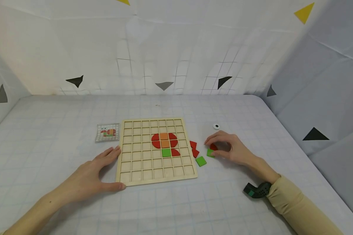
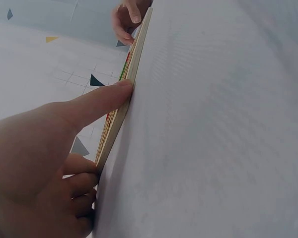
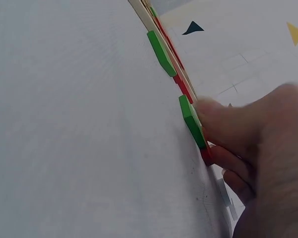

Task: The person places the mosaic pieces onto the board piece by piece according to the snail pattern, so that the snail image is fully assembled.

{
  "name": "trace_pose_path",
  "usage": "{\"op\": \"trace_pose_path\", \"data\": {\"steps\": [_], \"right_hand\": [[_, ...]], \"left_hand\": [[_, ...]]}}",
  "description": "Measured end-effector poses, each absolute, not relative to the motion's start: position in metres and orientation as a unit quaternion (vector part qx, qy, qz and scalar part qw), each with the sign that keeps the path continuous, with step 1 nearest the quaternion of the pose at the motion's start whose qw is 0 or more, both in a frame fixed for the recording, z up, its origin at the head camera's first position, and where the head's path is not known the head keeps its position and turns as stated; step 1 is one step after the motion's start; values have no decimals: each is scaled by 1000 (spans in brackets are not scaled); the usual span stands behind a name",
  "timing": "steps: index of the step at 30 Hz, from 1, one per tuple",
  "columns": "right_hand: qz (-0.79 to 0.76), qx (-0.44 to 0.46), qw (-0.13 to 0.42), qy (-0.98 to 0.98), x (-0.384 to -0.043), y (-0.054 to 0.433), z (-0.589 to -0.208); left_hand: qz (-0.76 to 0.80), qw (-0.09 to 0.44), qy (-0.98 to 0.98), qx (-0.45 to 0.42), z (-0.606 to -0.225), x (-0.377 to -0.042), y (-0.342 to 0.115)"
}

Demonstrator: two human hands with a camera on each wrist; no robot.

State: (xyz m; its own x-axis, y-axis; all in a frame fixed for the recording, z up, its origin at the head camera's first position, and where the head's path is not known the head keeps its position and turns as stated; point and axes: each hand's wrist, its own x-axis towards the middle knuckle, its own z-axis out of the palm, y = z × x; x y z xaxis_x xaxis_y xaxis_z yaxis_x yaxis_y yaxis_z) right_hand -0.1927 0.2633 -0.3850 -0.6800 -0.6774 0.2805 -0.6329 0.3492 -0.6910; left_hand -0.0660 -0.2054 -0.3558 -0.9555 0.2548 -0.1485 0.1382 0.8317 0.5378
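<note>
- The square wooden board (image 1: 141,164) lies on the white table (image 1: 176,205) in front of the person, a raised grid dividing it into cells
- The left hand (image 1: 86,178) is at the board's left side, fingers and thumb spread wide: fingertips touch the left edge, and the thumb rests at the near left corner
- The left wrist view shows the left thumb (image 2: 97,103) laid against the board's rim
- The right hand (image 1: 235,150) is low over the table to the right of the board, fingers curved and the thumb apart from the index finger
- The right thumb (image 3: 223,121) touches a green square tile (image 3: 192,122); I cannot tell whether a finger pinches it from the other side
- A red piece (image 1: 213,147) lies under the right hand, just beside that tile
- A second green tile (image 1: 201,161) lies between the right hand and the board, near two red tiles (image 1: 195,153) at the board's right edge
- On the board, two orange squares (image 1: 165,144) sit one above the other, with rounded red pieces (image 1: 156,144) on both sides
- Just below the lower orange square sits a green square (image 1: 166,152), with a red curved piece (image 1: 175,152) to its right
- A white disc with a black dot (image 1: 216,126) lies beyond the right hand
- A small picture card (image 1: 107,133) lies left of the board, beyond the left hand
- A dark device (image 1: 257,190) is at the right wrist, next to a tan sleeve (image 1: 297,205)
</note>
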Motion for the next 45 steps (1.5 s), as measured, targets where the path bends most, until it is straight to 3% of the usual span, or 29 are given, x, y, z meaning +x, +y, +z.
{"op": "trace_pose_path", "data": {"steps": [8,33,45], "right_hand": [[-402,-403,46,821,-192,264,-383],[-379,-332,-87,860,-193,247,-384],[-418,-357,-53,834,-188,179,-368]], "left_hand": [[271,106,951,105,-355,-66,-205],[267,100,952,112,-355,-67,-205],[269,93,952,115,-357,-66,-204]]}}
